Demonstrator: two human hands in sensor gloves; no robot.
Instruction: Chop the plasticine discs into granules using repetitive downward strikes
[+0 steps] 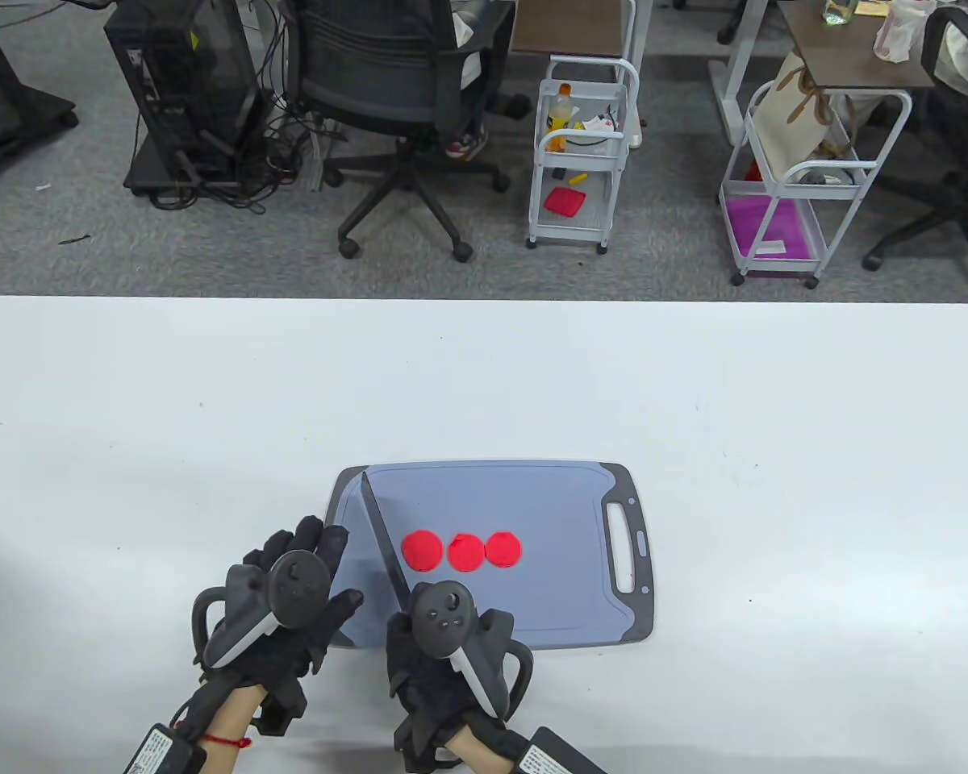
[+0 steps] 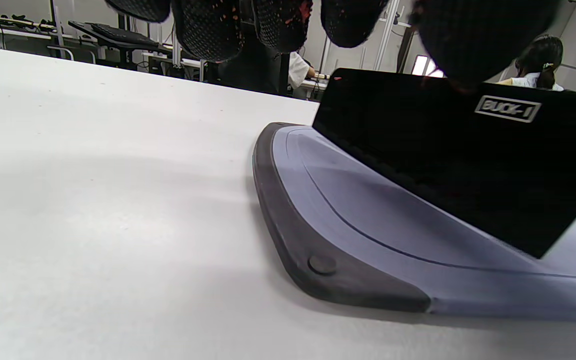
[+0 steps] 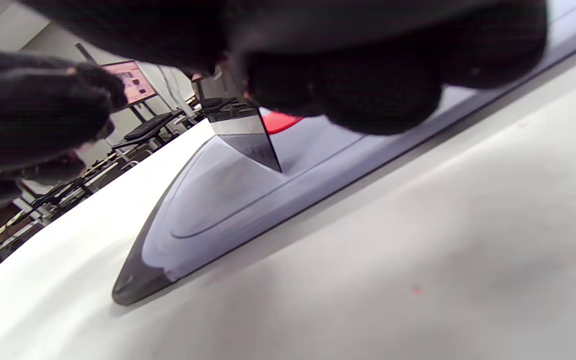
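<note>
Three bright red plasticine discs (image 1: pixel 461 551) lie on a blue-grey cutting board (image 1: pixel 532 500) with a darker grey rim. At their nine o'clock stands a black knife blade (image 1: pixel 385 542), with a silvery label in the left wrist view. Both gloves are black, perhaps flecked red at the left fingertips (image 2: pixel 280 22). The table (image 1: pixel 210 403) is white.

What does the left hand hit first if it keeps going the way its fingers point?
Likely the knife blade: the left hand fingers aim up-right over the cutting board corner. Depth unclear.

Office or lab: swivel chair (image 1: pixel 403 89), PC tower (image 1: pixel 181 89), wheeled carts (image 1: pixel 581 161), grey carpet (image 1: pixel 210 250).
</note>
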